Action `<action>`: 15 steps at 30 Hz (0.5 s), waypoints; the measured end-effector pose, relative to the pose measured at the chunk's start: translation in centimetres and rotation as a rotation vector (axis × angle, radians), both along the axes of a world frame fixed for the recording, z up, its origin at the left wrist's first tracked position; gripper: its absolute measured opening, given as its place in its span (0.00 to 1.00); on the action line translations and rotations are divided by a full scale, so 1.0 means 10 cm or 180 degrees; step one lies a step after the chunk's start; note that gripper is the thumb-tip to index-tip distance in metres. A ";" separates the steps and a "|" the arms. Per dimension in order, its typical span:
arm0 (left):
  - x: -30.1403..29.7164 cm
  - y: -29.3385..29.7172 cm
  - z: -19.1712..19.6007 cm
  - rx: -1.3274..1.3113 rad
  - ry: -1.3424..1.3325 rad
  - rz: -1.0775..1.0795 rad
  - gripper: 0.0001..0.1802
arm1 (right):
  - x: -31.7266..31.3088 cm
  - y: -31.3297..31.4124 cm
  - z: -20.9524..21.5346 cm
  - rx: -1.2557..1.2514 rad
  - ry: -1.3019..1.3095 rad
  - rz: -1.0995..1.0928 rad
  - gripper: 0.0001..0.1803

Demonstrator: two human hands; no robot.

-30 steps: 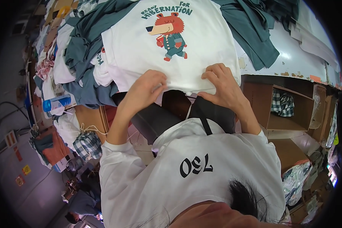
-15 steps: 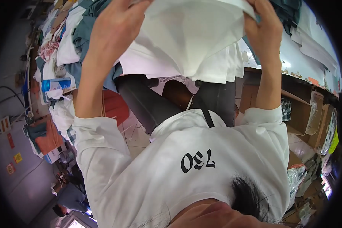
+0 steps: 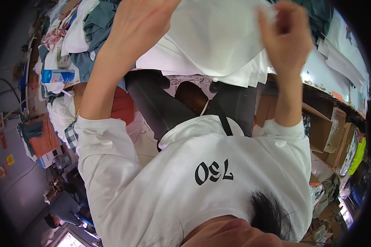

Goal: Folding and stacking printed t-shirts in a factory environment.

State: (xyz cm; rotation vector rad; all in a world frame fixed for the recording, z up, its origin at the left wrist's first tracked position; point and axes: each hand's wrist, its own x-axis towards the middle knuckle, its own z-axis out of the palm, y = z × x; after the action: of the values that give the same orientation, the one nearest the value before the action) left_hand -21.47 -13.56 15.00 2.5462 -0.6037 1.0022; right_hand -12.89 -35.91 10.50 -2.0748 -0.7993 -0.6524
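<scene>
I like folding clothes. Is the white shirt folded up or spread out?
Partly folded: the white shirt hangs doubled over between the left hand and right hand.

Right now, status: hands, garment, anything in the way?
Left hand and right hand raised, both gripping the white cotton T-shirt. Shirt lifted off the cluttered table. Nothing between hands and shirt.

A white long-sleeved top [image 3: 218,193] with black printed figures on the chest is worn, its sleeves [image 3: 95,136] pushed up to the elbows (forearms left bare). A thin black strap [image 3: 223,122] is seen at the neckline, and dark trousers [image 3: 160,107] below.
</scene>
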 end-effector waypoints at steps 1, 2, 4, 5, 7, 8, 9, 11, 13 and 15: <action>-0.02 -0.07 0.09 0.0905 0.0257 0.0576 0.25 | -0.17 0.06 -0.10 0.0001 0.0209 0.0719 0.09; -0.04 -0.08 0.11 0.0928 0.0259 0.0565 0.25 | -0.25 0.25 -0.17 -0.0135 0.0501 0.1401 0.10; -0.08 -0.09 0.17 0.1123 0.0355 0.0708 0.27 | -0.12 0.67 -0.51 -0.0340 0.0458 0.1939 0.11; -0.07 -0.12 0.19 0.1153 0.0349 0.0671 0.27 | 0.20 0.92 -0.84 -0.0399 0.0136 0.1771 0.11; 0.02 -0.19 0.19 0.0978 0.0674 0.0612 0.27 | 1.20 1.30 -1.64 -0.0681 0.0170 0.0891 0.12; -0.05 -0.12 0.19 0.0942 0.0759 0.0640 0.28 | 1.08 1.36 -1.42 -0.0626 0.0165 0.0996 0.12; -0.11 -0.05 0.20 0.0983 0.0782 0.0743 0.28 | 0.99 1.36 -1.18 -0.0396 -0.0685 0.0666 0.11; -0.12 -0.05 0.22 0.0932 0.0692 0.0754 0.28 | 0.91 1.30 -0.94 -0.0163 -0.1536 0.0253 0.12; -0.11 -0.03 0.24 0.0902 0.0656 0.0771 0.28 | 0.90 1.30 -0.92 -0.0113 -0.1068 0.0549 0.12; -0.12 0.00 0.25 0.1081 0.0638 0.0957 0.29 | 0.98 1.28 -0.94 -0.0077 -0.0592 0.0844 0.11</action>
State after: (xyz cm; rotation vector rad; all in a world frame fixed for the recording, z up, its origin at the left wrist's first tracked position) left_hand -22.62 -13.59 17.49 3.0615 -0.3658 0.7704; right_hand -3.05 -23.09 1.06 -1.9032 -1.1699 -0.6961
